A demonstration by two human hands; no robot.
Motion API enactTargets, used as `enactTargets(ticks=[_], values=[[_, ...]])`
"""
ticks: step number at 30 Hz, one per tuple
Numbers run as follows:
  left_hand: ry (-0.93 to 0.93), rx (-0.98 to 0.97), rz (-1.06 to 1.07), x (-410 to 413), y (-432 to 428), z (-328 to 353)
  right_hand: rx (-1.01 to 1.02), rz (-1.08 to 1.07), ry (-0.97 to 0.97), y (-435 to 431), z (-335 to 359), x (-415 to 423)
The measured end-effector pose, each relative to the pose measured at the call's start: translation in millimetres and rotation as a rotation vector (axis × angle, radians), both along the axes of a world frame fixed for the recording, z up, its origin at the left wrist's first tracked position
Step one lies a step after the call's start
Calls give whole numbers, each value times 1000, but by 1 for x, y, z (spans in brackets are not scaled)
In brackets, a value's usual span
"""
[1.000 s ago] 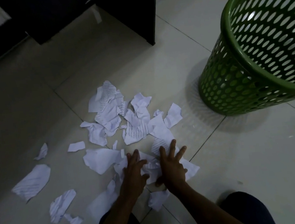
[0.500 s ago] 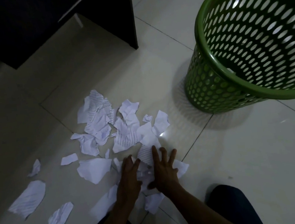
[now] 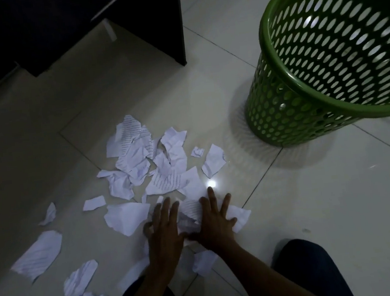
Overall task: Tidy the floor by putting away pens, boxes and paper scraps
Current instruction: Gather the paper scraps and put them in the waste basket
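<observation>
On the pale glossy tiled floor (image 3: 317,207), directly ahead of the crouching person, lie the torn white paper scraps (image 3: 157,166), some ruled with lines, some crumpled. Their thickest heap sits just beyond the fingertips. Looser pieces trail off to the near left, so the litter as a whole runs in a band from the lower left corner up toward the middle of the view.

One crumpled striped scrap (image 3: 191,209) lies between the two hands, touching both. The left hand (image 3: 164,229) is palm down, fingers straight and spread, pressing on paper. The right hand (image 3: 214,221) is likewise flat and splayed, its outer side resting on a plain white scrap (image 3: 239,215). Neither hand grips anything yet. They sit close together, which reads as the start of raking the nearest pieces into one bundle.

A broad flat white piece (image 3: 126,216) lies just beside the left hand, on its outer side. Most of the scattered remainder is on that side too, so the left hand is nearer the bulk.

The green perforated plastic basket (image 3: 282,113) stands on its base ahead and to the right, well apart from the heap and nearer the right hand. Any gathered bundle would have to travel forward and rightward over its rim. Dark furniture (image 3: 126,21) stands beyond the heap at the upper left. No pens or boxes show in view.
</observation>
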State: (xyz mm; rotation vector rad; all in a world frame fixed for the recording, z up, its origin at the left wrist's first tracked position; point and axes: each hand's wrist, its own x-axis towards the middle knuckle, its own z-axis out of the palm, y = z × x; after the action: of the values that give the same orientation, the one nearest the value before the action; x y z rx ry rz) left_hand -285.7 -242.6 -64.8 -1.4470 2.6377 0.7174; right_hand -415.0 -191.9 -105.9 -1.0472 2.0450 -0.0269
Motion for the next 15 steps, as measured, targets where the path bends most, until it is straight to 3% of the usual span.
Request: enactTargets(ticks=[2,6,8,13,15], values=[[-199,94,119,6,3,0,29,20,30,-2,1,2],[-225,320,241,19,12,-17,41,52,36,-3,2,4],[-230,300,232,17,12,-18,23,54,41,-3,3,5],[-23,344,386,2,11,-25,-20,132,66,7,1,11],[37,328,345,-3,10,-24,-26,141,77,8,-1,14]])
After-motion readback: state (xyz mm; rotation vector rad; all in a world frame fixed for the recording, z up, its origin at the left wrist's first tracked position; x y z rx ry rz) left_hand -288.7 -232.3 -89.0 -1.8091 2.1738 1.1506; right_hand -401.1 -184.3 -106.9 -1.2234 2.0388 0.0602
